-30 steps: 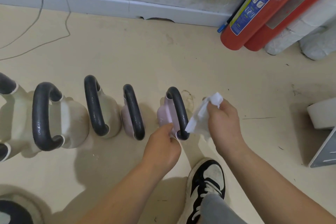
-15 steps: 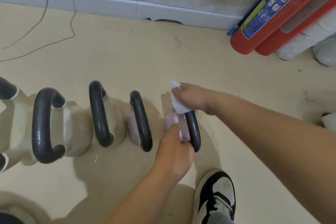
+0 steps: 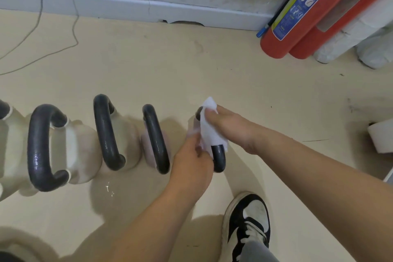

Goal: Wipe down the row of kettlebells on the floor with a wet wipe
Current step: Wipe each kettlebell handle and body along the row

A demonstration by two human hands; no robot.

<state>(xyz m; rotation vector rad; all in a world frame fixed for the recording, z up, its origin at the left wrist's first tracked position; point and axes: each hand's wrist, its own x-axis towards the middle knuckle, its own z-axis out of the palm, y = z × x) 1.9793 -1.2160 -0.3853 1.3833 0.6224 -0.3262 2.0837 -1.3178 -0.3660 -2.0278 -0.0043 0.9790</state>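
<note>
**Desk:** What are your hands on?

**Me:** My right hand [image 3: 230,127] is closed round the white wet wipe [image 3: 210,132]. The wipe is folded over the black loop handle [image 3: 218,154] of the end pale pink kettlebell [image 3: 219,164]. My left hand [image 3: 191,168] is curled against that bell's pink body, just left of the wipe. Its fingertips are hidden, so I only judge it a steadying hold.

**Desk:** Which way does the handle run from the grip?

**Me:** Its long axis runs away from me, toward the wall. The wipe covers the far and middle stretch, and the bare black end sticks out on the near side of the grip. I reckon the coming stroke is a pull along the bar toward me.

**Desk:** And the others?

**Me:** They all sit left of the grip with their handles roughly parallel, so my left hand is the nearer one. I count five in the row:
- the end bell I'm holding
- a second pink kettlebell [image 3: 156,140]
- a cream kettlebell [image 3: 106,134]
- a larger cream kettlebell [image 3: 40,149]
- an edge-cropped kettlebell [image 3: 3,110]

There is one wipe. Beyond the grip to the right, two red fire extinguishers [image 3: 297,13] lean at the wall.
</note>
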